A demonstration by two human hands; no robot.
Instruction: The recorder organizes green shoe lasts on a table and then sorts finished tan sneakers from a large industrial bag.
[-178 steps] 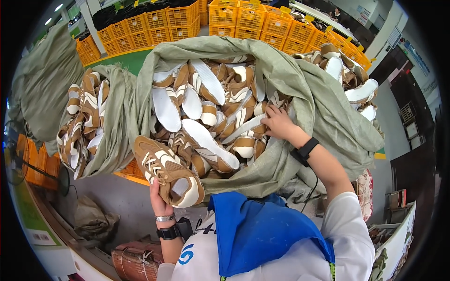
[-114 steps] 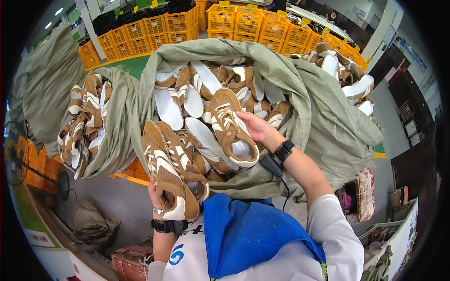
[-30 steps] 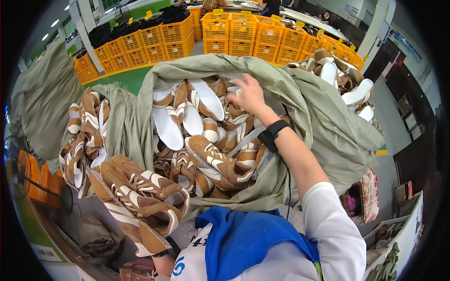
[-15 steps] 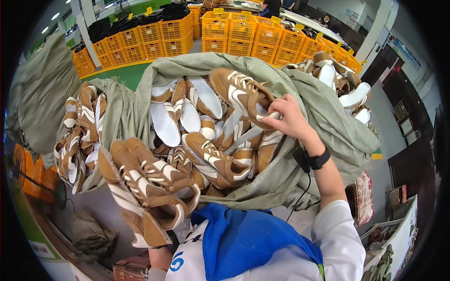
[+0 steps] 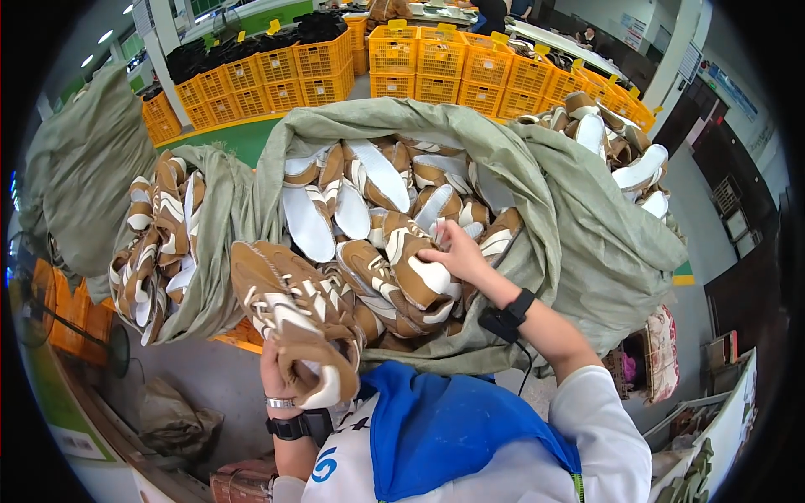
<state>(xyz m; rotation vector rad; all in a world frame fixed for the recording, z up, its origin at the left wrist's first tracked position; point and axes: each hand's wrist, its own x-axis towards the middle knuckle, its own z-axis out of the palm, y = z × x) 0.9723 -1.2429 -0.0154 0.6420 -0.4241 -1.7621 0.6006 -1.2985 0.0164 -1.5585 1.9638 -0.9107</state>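
A bundle of brown suede shoe uppers with white stripes and laces [image 5: 289, 289] is in my left hand [image 5: 275, 369], whose fingers are mostly hidden behind them. My right hand [image 5: 457, 254] grips another brown-and-white shoe upper [image 5: 412, 260] near its heel, just over the pile. Beneath it, a large grey-green woven sack [image 5: 545, 226] stands with its mouth rolled wide, full of similar uppers. Several of those show white soles [image 5: 309, 225].
To the left, a second sack [image 5: 222, 201] holds more uppers [image 5: 163, 218]; a third pile [image 5: 641, 172] sits at the far right. Stacked orange crates [image 5: 440, 63] line the back, some with black pieces [image 5: 306, 27]. A stool with a patterned cover [image 5: 662, 352] stands at right.
My right hand has come down and left with a shoe upper, from above the sack's right side to its middle. The bundle in my left hand has turned, showing the wrist.
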